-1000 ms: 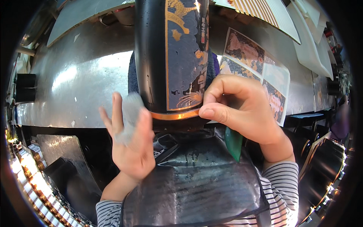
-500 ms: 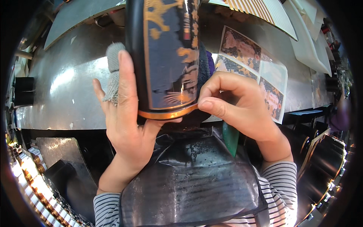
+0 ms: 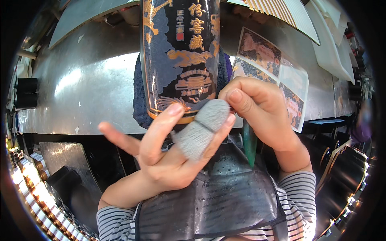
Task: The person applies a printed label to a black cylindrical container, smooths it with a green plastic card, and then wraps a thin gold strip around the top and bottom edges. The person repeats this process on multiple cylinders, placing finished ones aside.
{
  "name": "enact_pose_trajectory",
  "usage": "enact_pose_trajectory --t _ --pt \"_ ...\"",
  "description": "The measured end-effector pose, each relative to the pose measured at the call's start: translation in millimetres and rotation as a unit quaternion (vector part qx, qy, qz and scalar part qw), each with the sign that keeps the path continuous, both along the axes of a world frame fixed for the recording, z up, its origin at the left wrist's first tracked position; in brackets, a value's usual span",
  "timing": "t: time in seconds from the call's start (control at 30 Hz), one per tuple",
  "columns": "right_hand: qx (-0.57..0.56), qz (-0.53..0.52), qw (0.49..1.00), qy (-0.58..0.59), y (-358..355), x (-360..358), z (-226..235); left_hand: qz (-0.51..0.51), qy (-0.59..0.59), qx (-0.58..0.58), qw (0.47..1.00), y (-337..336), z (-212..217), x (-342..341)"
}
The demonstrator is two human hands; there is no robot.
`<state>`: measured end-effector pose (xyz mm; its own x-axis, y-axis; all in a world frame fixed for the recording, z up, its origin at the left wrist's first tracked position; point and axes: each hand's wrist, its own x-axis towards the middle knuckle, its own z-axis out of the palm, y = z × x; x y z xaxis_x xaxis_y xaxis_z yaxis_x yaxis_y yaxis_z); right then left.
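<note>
A black bottle (image 3: 185, 60) with a gold, grey-blue and red decal lies on a dark towel (image 3: 140, 104), its gold-rimmed end toward me. My left hand (image 3: 173, 160) is just below that end, fingers spread and slightly blurred. One of its fingers wears a grey knitted finger cover (image 3: 205, 128). My right hand (image 3: 261, 108) is at the bottle's lower right corner, thumb and forefinger pinched close to the covered fingertip. What the pinch holds, if anything, is hidden. A green pointed strip (image 3: 249, 146) sticks out below my right hand; its upper end is hidden.
Printed decal sheets (image 3: 259, 52) lie on the metal table (image 3: 100, 88) to the right. A ribbed board (image 3: 281, 18) and a white tray (image 3: 331, 52) are at the far right. Rows of bottles (image 3: 345, 180) stand at lower right. A black apron (image 3: 225, 197) covers my lap.
My left hand has let go of the bottle's side and swung down and right, near my right hand. The bottle has turned, showing more of the decal's front. My right hand stays pinched.
</note>
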<state>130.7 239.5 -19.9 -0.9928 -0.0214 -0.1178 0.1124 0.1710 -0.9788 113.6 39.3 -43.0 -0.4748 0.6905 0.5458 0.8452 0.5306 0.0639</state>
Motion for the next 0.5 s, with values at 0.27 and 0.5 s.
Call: enact_pose_trajectory --t 0.27,0.5 --pt "0.006 0.005 0.999 0.031 1.1 1.2 -8.5 0.075 -0.318 0.27 0.906 -25.9 -29.1 -20.3" --pt "0.022 0.02 0.999 0.037 1.4 -1.1 -6.9 0.034 -0.108 0.046 0.993 -29.0 0.7 -0.3"
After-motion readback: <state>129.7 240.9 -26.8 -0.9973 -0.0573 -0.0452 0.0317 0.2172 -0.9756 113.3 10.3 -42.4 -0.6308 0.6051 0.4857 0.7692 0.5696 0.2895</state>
